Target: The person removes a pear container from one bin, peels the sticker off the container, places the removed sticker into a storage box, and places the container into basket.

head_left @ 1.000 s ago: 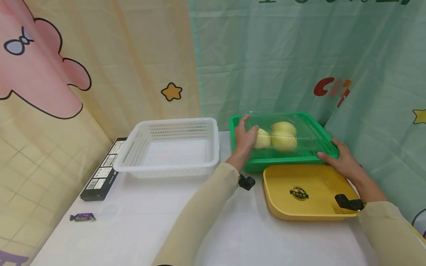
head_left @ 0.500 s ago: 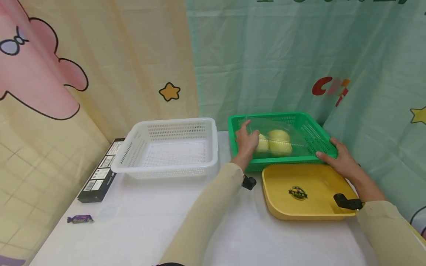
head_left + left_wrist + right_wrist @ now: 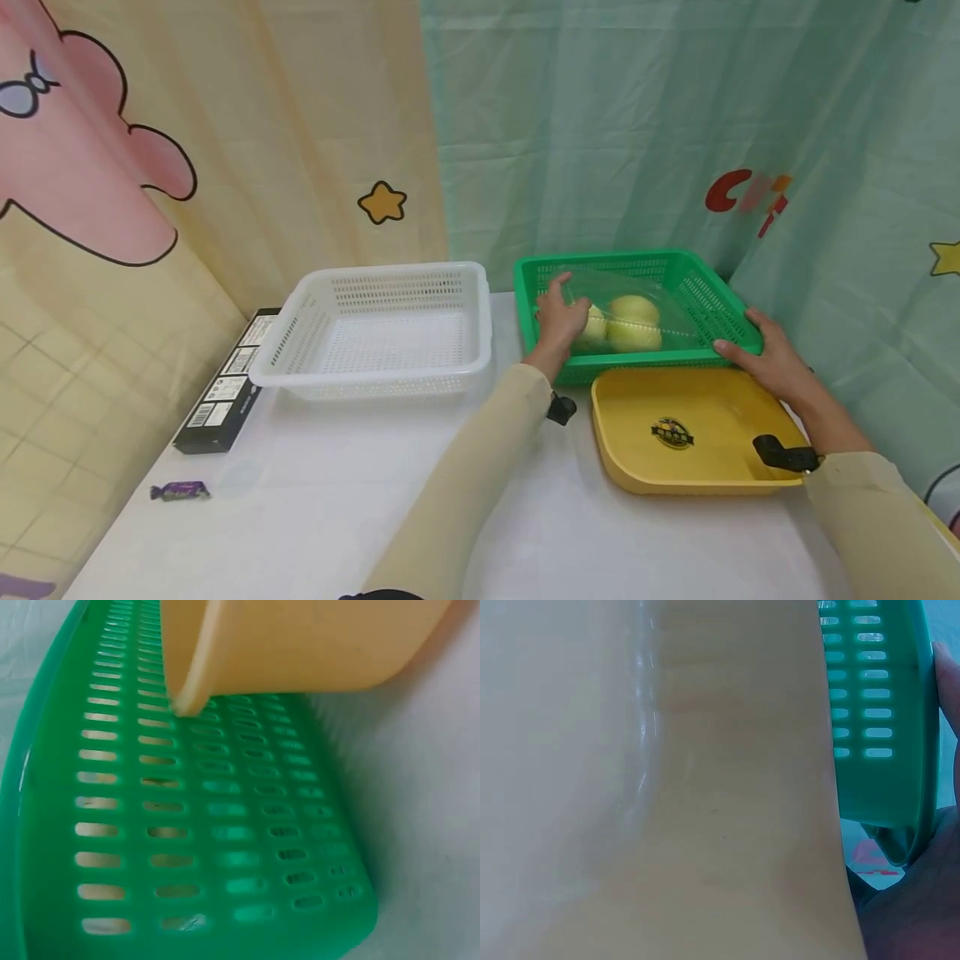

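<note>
In the head view my left hand (image 3: 562,321) grips the left end of a clear plastic box (image 3: 678,321) inside the green basket (image 3: 720,310). Pale yellow-green round fruits (image 3: 634,323) show through the box; my left hand partly covers one. My right hand (image 3: 772,357) holds the basket's front right corner, its thumb over the rim. The right wrist view shows part of that hand (image 3: 922,900) against the green rim. My left hand's fingers are out of sight in the left wrist view, which shows the basket's slotted side (image 3: 180,825).
A yellow tray (image 3: 720,425) with a round logo stands right in front of the green basket. To the left is a white slotted basket (image 3: 390,379), beside a long black box (image 3: 217,408). A purple-wrapped candy (image 3: 180,491) lies near the table's left edge.
My left hand has lowered the clear box with the fruits deeper into the green basket, mostly in the first half second. My right hand has kept its hold on the basket corner.
</note>
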Action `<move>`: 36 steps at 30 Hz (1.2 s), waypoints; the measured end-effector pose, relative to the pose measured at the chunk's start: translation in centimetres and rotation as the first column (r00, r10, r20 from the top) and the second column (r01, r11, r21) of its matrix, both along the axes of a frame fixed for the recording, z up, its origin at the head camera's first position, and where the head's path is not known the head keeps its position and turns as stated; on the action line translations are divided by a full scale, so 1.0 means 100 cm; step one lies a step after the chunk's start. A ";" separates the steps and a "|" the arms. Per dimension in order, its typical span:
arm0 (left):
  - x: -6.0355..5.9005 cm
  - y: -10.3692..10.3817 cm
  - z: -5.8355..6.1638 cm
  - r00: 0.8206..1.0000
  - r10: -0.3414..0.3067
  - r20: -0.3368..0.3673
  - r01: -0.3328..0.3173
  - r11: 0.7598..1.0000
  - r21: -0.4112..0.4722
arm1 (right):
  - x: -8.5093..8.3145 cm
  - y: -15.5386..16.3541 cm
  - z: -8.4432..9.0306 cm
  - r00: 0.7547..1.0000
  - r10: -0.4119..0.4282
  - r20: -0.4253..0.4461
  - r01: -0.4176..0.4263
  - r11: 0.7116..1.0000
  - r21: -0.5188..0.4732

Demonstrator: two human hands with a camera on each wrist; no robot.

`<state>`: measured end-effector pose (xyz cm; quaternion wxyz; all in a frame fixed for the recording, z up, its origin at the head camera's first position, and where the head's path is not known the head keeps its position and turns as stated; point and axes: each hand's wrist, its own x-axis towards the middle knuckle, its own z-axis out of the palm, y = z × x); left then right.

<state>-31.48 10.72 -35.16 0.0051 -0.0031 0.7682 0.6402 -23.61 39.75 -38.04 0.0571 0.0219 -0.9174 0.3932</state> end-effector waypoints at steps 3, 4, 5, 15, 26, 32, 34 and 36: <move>0.000 0.000 0.000 1.000 -0.017 0.014 0.017 0.999 -0.051 | 0.000 0.000 0.001 1.000 0.004 -0.001 -0.004 1.000 -0.004; 0.000 0.000 0.000 1.000 -0.022 0.020 0.023 0.997 -0.070 | 0.000 -0.001 0.001 1.000 0.004 -0.001 -0.004 1.000 -0.006; 0.000 0.000 0.000 0.999 -0.027 0.025 0.029 0.996 -0.089 | 0.000 -0.001 0.002 1.000 0.005 0.000 -0.005 1.000 -0.006; 0.000 0.001 0.001 0.998 -0.036 0.060 0.047 0.981 -0.189 | 0.000 -0.002 0.003 1.000 0.001 -0.006 -0.001 1.000 0.001; 0.000 0.003 0.003 0.989 -0.050 0.138 0.091 0.949 -0.303 | 0.002 -0.002 0.002 1.000 -0.003 0.008 0.003 1.000 0.000; 0.001 0.003 0.003 0.993 -0.048 0.113 0.081 0.947 -0.311 | 0.001 0.000 0.001 1.000 -0.005 0.009 0.005 1.000 0.006; 0.001 0.004 0.003 0.994 -0.045 0.103 0.076 0.946 -0.316 | 0.000 0.000 0.000 1.000 -0.005 0.008 0.005 1.000 0.006; 0.001 0.004 0.004 0.995 -0.038 0.092 0.067 0.941 -0.332 | 0.000 0.000 0.001 1.000 -0.003 0.009 0.003 1.000 0.005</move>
